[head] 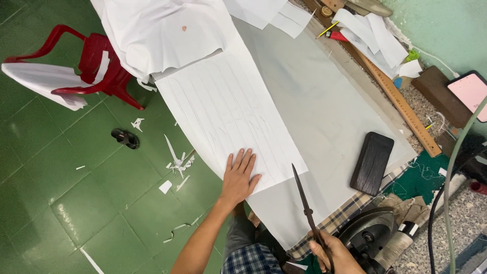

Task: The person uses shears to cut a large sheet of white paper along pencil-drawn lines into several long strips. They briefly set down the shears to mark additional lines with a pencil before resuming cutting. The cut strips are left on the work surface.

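Pressing flat on the white cloth [228,109], your left hand [239,176] lies palm down with fingers spread wide, near the cloth's lower edge where it overhangs the tabletop [324,111]; faint curved lines run lengthwise across the cloth above the fingers; your right hand [332,253] is closed around the handles of the scissors [306,205], whose dark blades are shut and point up and away from you, tip just right of the cloth's lower corner, above a second white sheet that covers the tabletop. To the right of the blades lies a dark block [372,163], resting on that sheet near its edge; a long wooden ruler [401,109] runs along the far side of the tabletop, with white cut pieces [373,38] heaped beyond it and a yellow pencil [328,29] near the top. A checked cloth [345,213] shows under the sheet's lower edge; an iron [373,233] sits just beside your right hand. On the green floor [76,193] to the left stand a red chair [96,63] draped with white fabric, a dark sandal [125,138], and scattered white scraps [177,162].
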